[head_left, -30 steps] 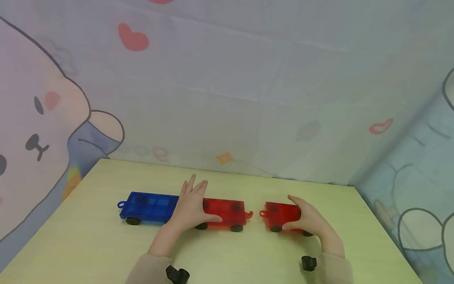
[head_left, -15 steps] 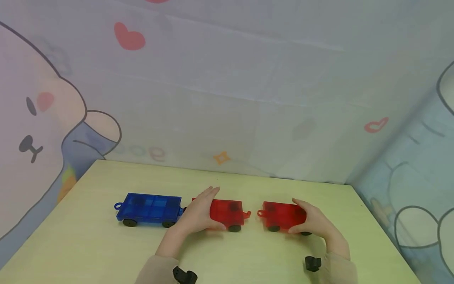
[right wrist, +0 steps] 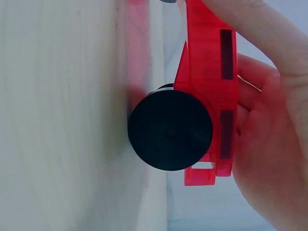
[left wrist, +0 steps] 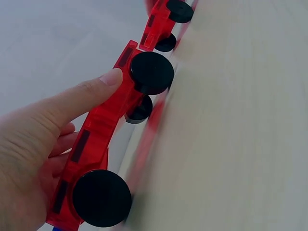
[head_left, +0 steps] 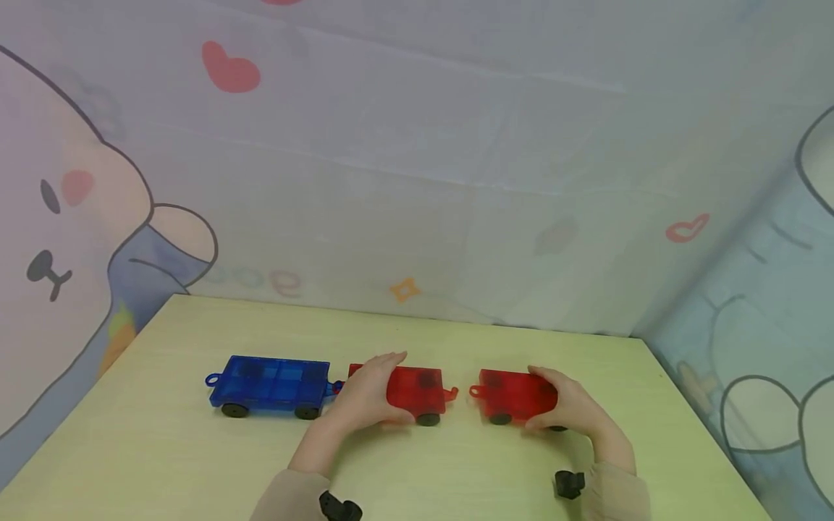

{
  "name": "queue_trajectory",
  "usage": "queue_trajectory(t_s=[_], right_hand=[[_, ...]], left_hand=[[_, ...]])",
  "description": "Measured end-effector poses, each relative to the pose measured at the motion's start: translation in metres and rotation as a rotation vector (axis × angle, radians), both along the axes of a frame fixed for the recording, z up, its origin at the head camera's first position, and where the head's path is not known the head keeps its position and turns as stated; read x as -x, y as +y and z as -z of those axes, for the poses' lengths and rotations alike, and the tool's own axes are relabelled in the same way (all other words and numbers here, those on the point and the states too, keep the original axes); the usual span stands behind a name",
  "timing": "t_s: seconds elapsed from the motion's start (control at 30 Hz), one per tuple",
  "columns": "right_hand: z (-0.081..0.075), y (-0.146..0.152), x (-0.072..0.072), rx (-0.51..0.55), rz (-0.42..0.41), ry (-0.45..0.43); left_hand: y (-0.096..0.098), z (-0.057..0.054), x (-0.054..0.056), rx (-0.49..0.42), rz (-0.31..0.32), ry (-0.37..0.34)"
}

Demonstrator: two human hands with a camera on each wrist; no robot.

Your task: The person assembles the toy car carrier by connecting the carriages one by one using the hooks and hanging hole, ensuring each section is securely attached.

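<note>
A translucent red toy train car [head_left: 417, 391] stands on its black wheels in the middle of the table. My left hand [head_left: 368, 398] grips it across its left part, thumb on the near side, as the left wrist view shows [left wrist: 62, 120]. Farther right, my right hand [head_left: 570, 405] holds another red toy train car [head_left: 511, 394] by its right end. The ring of that car faces the middle car's hook, with a small gap between. On the left is a blue toy train car [head_left: 270, 383]; its right coupling meets the middle car's left end, but whether they are hooked I cannot tell.
The pale yellow table [head_left: 195, 463] ends at the back against a hanging cloth [head_left: 417, 145] printed with hearts and cartoon animals. A similar cloth closes off the right side. Small black wrist cameras [head_left: 569, 485] sit at both sleeves.
My left hand has slid right, from over the join of the blue and red cars onto the middle red car, its fingers drawing together. The right hand stays on its car; the view shifted slightly.
</note>
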State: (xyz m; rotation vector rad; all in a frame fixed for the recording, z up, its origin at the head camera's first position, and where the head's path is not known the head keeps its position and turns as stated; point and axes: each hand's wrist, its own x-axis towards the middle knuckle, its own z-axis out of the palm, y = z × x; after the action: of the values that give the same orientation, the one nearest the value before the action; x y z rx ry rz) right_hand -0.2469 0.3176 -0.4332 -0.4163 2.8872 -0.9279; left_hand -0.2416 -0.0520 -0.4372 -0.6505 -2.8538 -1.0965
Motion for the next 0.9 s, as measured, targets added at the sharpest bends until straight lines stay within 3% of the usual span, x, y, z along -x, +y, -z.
queue_trajectory(t_s=[0.3, 0.9], right_hand=[[0.005, 0.0, 0.003, -0.002, -0.007, 0.028], [0.002, -0.01, 0.003, 0.012, -0.016, 0.028]], left_hand=[[0.001, 0.004, 0.0, -0.005, -0.028, -0.033], [-0.005, 0.003, 0.001, -0.028, -0.027, -0.051]])
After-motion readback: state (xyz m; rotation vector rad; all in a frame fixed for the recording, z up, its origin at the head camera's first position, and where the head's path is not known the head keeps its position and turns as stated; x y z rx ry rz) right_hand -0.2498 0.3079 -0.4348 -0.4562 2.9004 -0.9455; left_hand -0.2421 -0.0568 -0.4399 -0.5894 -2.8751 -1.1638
